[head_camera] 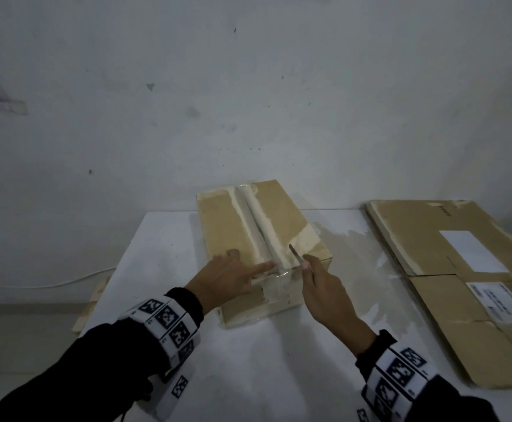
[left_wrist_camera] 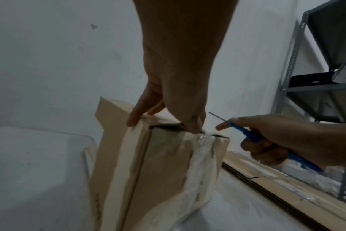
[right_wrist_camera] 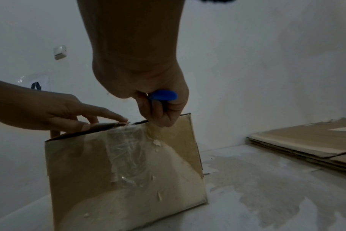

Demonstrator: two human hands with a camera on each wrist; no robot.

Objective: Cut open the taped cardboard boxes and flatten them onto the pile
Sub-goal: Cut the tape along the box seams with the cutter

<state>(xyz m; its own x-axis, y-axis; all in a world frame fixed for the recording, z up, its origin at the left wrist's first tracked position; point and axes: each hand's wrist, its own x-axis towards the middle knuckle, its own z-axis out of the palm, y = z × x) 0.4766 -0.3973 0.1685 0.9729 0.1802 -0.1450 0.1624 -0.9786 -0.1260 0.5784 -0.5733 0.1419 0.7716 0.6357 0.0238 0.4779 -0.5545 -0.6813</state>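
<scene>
A taped brown cardboard box (head_camera: 233, 226) stands on the white table (head_camera: 279, 354), with crumpled clear tape (right_wrist_camera: 128, 148) down its near face. My left hand (head_camera: 248, 264) rests on the box top by the near edge, its fingers straight and the index finger (right_wrist_camera: 111, 116) reaching the centre seam. My right hand (head_camera: 309, 269) grips a blue-handled knife (left_wrist_camera: 247, 135). Its thin blade (head_camera: 294, 253) points up and away, just above the right flap beside the seam. The left flap's near edge (left_wrist_camera: 166, 125) looks slightly lifted. Flattened boxes lie in a pile (head_camera: 461, 269) on the right.
A wall stands close behind the table. A pale patch (head_camera: 358, 254) marks the tabletop between box and pile. A grey metal shelf (left_wrist_camera: 286, 78) rises beyond the pile. More cardboard (head_camera: 93, 303) leans low at the table's left side.
</scene>
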